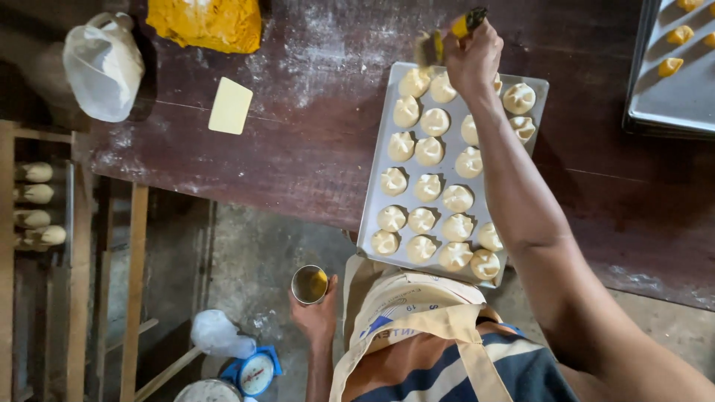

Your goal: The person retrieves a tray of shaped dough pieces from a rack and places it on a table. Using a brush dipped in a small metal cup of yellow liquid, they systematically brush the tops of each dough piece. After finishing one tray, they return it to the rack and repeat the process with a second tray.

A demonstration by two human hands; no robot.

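My right hand (472, 56) reaches over the far end of a metal baking tray (370, 211) and grips a yellow-handled pastry brush (441, 41), its bristles touching the farthest dough piece (414, 82). Several pale folded dough pieces fill the tray in rows on the dark wooden table (298, 149). Down below the table edge my left hand (316, 313) holds a small metal cup (309, 284) with yellow liquid in it. I wear a cream apron (417, 313) over a striped shirt.
A yellow plastic scraper (230, 106), a yellow dough lump (205, 22) and a white plastic bag (104, 63) lie at the table's left. Another tray (670, 89) with yellow pieces sits at right. A wooden rack (37, 208) with loaves, a blue scale (255, 372) and a bucket (207, 391) stand on the floor.
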